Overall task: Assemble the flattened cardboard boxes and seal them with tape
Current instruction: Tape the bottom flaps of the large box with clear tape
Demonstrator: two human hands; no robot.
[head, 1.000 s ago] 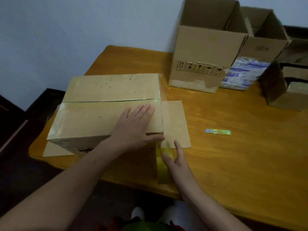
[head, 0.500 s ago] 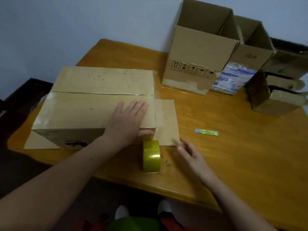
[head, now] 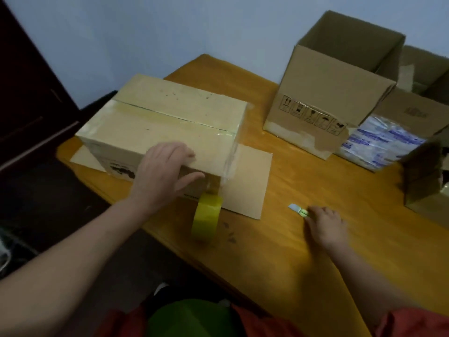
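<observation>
A closed cardboard box lies on the wooden table, with clear tape along its top seam and down its right end. My left hand presses flat on the box's near top edge, thumb on the front face. A yellow tape roll stands on edge just below the box's near right corner, its strip still joined to the box. My right hand rests on the table to the right, fingertips touching a small green-and-white cutter.
A flat cardboard sheet lies under the box. An open upright box stands at the back right, with more boxes and a printed plastic packet beside it. A dark box sits at the right edge. The table's near edge runs diagonally.
My right hand let go of the tape roll and moved right to the small cutter. The roll now stands alone by the box corner. My left hand stayed on the box.
</observation>
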